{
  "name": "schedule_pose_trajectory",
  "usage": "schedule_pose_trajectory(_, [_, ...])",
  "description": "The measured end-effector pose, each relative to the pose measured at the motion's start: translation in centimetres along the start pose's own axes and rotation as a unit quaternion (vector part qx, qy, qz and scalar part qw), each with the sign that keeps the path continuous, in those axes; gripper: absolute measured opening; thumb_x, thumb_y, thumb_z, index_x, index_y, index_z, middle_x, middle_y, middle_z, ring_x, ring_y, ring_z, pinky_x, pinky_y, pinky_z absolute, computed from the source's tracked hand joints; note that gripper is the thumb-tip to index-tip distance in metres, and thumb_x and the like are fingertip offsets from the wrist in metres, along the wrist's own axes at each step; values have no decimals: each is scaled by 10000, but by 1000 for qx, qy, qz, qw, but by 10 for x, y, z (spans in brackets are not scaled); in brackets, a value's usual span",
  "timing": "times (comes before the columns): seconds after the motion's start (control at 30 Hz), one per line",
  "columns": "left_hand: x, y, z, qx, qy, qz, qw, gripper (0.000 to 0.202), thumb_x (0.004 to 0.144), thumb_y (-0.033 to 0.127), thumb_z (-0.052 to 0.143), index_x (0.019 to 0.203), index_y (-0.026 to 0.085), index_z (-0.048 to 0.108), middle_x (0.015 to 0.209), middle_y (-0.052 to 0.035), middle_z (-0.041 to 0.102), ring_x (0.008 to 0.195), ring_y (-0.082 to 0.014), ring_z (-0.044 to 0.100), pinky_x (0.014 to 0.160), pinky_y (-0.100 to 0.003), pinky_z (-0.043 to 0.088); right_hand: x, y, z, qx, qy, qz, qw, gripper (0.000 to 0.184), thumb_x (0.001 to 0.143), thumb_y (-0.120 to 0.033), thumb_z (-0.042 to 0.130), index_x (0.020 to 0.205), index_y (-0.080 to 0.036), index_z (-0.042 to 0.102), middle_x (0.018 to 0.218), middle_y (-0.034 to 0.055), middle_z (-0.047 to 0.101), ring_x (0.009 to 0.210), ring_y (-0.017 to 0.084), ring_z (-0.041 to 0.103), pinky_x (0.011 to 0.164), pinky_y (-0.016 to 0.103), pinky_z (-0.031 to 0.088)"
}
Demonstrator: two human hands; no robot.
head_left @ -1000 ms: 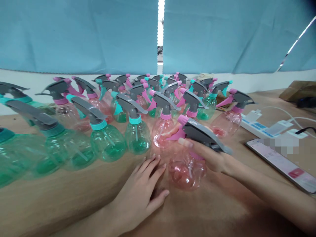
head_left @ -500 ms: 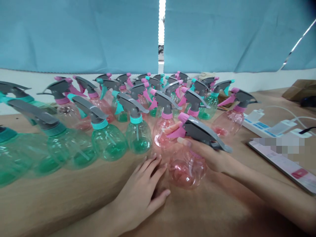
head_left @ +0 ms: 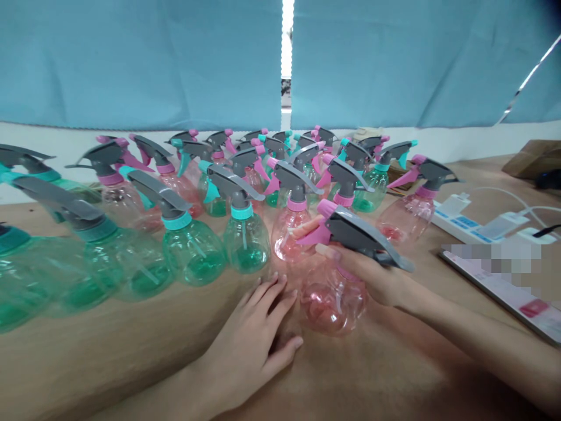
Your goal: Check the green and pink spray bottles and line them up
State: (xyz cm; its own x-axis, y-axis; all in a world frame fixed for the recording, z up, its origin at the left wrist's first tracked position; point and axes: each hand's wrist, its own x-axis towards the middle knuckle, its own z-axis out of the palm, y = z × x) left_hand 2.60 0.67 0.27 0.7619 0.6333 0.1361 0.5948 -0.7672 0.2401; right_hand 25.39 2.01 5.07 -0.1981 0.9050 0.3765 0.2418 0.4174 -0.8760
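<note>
A clear pink spray bottle [head_left: 331, 307] with a grey and pink trigger head stands at the front of the group. My right hand [head_left: 372, 275] is wrapped round its neck, thumb and a finger near the pink trigger; the other fingers are hidden behind it. Palm down on the table lies my left hand [head_left: 258, 327], its fingers spread, just left of that bottle's base and holding nothing. Beyond my left fingertips is a green spray bottle [head_left: 246, 245] with a turquoise collar. Another pink spray bottle [head_left: 284, 240] stands behind the held one.
Several more green and pink spray bottles crowd the wooden table [head_left: 175, 356] to the left and back. At right are a pink spray bottle [head_left: 407, 216], a white power strip [head_left: 464, 225] with plugs and cables, a phone or tablet [head_left: 495, 286], and a brown box [head_left: 532, 161]. Blue curtains [head_left: 131, 64] hang behind.
</note>
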Motion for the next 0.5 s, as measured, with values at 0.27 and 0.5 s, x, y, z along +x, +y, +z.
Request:
schedule_pose_trajectory(0.27, [0, 0, 0, 11, -10, 4, 1000, 496, 926, 416, 529, 1348, 159, 482, 1462, -127, 407, 1332, -312, 365, 1052, -496, 347, -5, 8, -5, -28, 14, 6, 1000, 102, 844, -328, 619, 809, -239, 582, 773, -13, 572, 695, 156, 540, 654, 308, 467])
schedule_pose_trajectory(0.5, [-1, 0, -1, 7, -10, 4, 1000, 498, 927, 408, 533, 1346, 144, 480, 1458, -136, 408, 1333, -318, 360, 1052, -504, 346, -5, 9, -3, -1, -10, 25, 1000, 132, 864, -343, 587, 787, -236, 596, 736, -14, 575, 726, 169, 569, 661, 314, 482])
